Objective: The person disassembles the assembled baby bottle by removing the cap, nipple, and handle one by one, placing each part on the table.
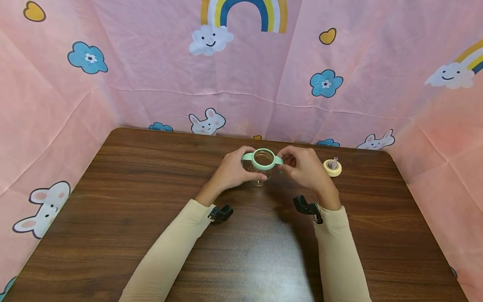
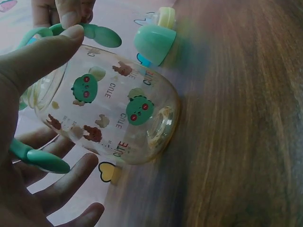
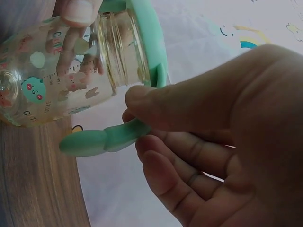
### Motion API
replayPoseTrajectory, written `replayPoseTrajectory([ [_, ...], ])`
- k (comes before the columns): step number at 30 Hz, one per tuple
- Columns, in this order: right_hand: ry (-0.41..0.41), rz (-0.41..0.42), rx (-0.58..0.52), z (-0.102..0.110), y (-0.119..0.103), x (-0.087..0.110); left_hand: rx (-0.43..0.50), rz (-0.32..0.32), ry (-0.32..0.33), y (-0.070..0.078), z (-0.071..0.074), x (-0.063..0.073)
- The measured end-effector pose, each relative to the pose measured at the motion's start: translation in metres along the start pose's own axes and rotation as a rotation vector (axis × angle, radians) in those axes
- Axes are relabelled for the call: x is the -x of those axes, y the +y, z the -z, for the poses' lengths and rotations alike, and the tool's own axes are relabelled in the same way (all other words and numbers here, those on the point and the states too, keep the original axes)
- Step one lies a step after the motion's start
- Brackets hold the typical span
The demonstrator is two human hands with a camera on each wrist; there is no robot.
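Note:
Between my hands stands a clear, amber-tinted baby bottle (image 2: 109, 106) printed with small animals and the word CUTE. A mint-green ring with two handles (image 1: 263, 168) sits around its open neck. My left hand (image 1: 237, 168) holds the bottle from the left, thumb across the front and fingers spread behind beside one handle. On the other side, my right hand (image 1: 303, 167) pinches the right handle (image 3: 104, 142) between thumb and fingers. In the right wrist view, the ring stands around the threaded neck (image 3: 120, 49), with the left thumb pressed on the bottle wall.
A yellow bottle collar with a clear nipple (image 1: 332, 167) lies on the brown wooden table (image 1: 170, 176), right of my right hand. The left wrist view shows a green dome-shaped cap (image 2: 154, 45) near it. Pink patterned cloth (image 1: 256, 67) hangs behind the table and along both sides.

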State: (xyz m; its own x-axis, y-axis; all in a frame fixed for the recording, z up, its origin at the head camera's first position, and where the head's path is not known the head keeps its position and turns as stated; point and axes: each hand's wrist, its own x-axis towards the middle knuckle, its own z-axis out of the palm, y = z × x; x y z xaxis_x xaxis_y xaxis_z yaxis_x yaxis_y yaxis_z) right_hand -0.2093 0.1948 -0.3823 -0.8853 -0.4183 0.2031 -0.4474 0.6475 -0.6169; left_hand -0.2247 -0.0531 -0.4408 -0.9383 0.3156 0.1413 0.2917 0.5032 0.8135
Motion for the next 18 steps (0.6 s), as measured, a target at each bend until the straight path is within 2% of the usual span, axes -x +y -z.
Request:
replayPoseTrajectory([
  [5, 0.028, 0.016, 0.005, 0.0024, -0.0006, 0.0007, 0.027, 0.009, 0.016, -0.0021, 0.0017, -0.0013],
  [18, 0.093, 0.000, 0.007, 0.0073, 0.0019, 0.0035, 0.009, -0.012, 0.028, -0.0041, 0.0037, -0.0005],
])
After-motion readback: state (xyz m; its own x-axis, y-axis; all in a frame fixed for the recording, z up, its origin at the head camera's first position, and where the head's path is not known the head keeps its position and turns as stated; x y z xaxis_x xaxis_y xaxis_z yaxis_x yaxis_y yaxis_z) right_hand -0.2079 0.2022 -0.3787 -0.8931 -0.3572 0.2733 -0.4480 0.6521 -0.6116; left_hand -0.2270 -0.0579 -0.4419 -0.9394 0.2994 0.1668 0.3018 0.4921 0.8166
